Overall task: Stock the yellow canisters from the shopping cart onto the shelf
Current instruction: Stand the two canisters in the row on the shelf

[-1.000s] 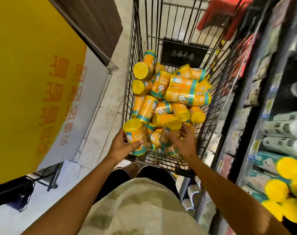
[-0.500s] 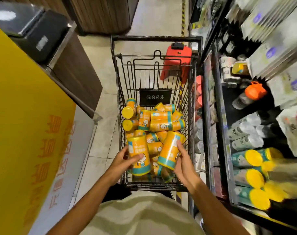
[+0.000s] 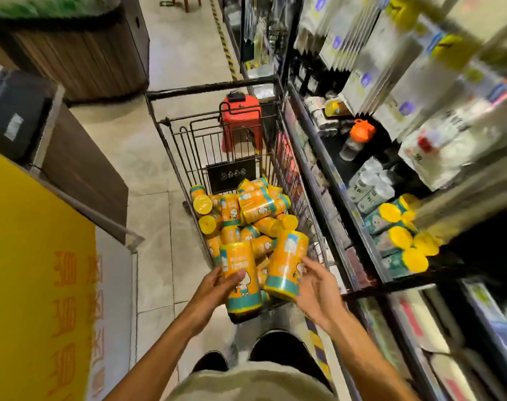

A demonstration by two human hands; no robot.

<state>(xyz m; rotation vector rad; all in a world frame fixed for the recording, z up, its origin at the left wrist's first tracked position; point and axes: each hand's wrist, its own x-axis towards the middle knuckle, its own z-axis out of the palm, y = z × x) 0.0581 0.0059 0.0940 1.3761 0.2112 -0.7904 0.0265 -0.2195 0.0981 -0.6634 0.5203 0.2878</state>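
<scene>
The left hand (image 3: 214, 290) grips a glossy cylindrical yellow canister (image 3: 240, 280) with teal bands, held upright over the near edge of the black wire shopping cart (image 3: 171, 146). The right hand (image 3: 316, 287) wraps a second canister (image 3: 288, 264), tilted just beside the first. More canisters (image 3: 246, 209) lie heaped in the cart's far half. On the dark shelf (image 3: 362, 238) at right, yellow-lidded canisters (image 3: 400, 235) lie on their sides, smeared by blur. Since the earlier frame both held canisters have risen higher above the heap
</scene>
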